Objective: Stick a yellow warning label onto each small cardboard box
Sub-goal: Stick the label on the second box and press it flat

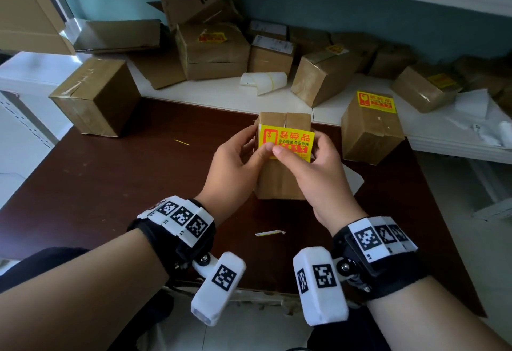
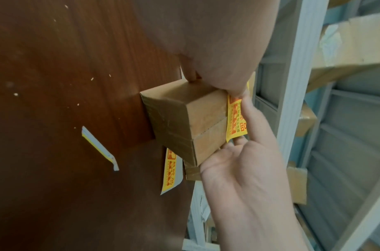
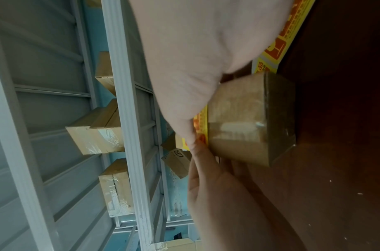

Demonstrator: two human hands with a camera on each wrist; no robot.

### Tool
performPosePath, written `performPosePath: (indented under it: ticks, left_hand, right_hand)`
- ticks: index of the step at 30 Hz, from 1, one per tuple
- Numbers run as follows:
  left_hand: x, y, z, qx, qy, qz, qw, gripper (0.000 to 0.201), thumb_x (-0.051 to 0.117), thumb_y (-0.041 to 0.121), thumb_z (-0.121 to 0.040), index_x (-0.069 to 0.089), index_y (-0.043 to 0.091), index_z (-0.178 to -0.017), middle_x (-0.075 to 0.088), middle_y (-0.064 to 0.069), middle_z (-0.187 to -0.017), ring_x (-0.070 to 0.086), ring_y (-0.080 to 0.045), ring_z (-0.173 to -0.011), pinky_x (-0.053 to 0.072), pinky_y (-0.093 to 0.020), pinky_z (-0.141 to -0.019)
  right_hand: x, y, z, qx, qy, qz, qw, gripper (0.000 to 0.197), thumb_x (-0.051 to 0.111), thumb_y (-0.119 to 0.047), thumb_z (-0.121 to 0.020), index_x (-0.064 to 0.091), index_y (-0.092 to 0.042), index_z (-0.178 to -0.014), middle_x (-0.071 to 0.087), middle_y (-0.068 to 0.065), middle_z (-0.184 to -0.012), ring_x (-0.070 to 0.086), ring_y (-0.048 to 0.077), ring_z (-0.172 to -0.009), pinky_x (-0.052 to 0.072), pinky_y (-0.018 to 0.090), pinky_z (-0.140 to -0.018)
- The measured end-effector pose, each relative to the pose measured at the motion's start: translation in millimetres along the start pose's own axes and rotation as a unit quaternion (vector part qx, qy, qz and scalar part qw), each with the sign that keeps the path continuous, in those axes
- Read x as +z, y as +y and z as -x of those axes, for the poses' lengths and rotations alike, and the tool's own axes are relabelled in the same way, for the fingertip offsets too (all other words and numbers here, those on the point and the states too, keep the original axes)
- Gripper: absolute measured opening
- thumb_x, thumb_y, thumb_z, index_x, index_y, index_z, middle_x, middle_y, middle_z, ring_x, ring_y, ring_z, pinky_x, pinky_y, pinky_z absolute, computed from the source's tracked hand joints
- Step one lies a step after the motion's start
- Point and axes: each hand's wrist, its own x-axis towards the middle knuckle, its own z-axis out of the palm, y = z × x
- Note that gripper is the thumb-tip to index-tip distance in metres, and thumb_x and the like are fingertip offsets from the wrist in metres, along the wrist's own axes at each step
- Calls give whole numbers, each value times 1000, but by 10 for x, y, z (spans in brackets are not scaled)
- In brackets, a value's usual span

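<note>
Two hands are meeting at the yellow label, left hand and right hand pinching its near edge above the small box; thin and floppy, probably best gripped by its corners.

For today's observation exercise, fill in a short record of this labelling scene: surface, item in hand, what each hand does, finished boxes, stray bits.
surface: dark brown wooden table
item: small brown cardboard box, standing on the table
label: yellow rectangular warning label, at the box top
left hand: thumb pinching the label's lower edge
right hand: pinching the label
finished: labelled brown box to the right
stray: paper backing strip
</note>
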Motion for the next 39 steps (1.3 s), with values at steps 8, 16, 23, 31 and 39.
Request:
performPosePath:
  ticks: [8,16,23,31,39]
  left_hand:
    - [40,68,47,12,51,-2,999,29,49,24,-118,75,16,-128,82,2,-110,77,-7,-103,60,-24,-86]
    - [17,95,-38,-31,97,-1,995,29,63,45,-110,68,18,-120,77,5,-108,73,1,-99,58,-23,-84]
    - [-36,43,-44,-6,68,-52,996,58,83,49,-95,56,22,-139,71,7,-131,71,-9,-120,62,-33,-98]
    - [-81,88,-113,-19,133,-81,988,24,52,39,-116,60,20,-128,69,12,-107,64,14,-91,49,-10,-77]
    - [-59,159,-76,-13,105,-52,993,30,53,51,-112,66,24,-112,77,6,-105,73,1,-96,57,-24,-82]
  right_hand:
    - [22,101,-24,-8,83,26,996,51,83,-61,-89,65,-35,-129,78,-12,-116,75,6,-110,64,45,-99]
    - [42,71,-14,-9,69,-16,997,42,63,-66,-102,72,-29,-120,82,-6,-110,78,9,-104,64,46,-100]
    - [62,107,-27,-24,76,-6,997,53,84,-68,-80,73,-31,-116,81,-6,-115,79,12,-107,66,49,-96]
    - [89,64,26,9,56,-29,998,48,69,-76,-90,70,-32,-111,81,-4,-108,79,12,-102,64,48,-96]
    - [143,46,17,7,82,6,997,53,80,-69,-88,61,-34,-123,79,-9,-108,77,7,-100,67,47,-93]
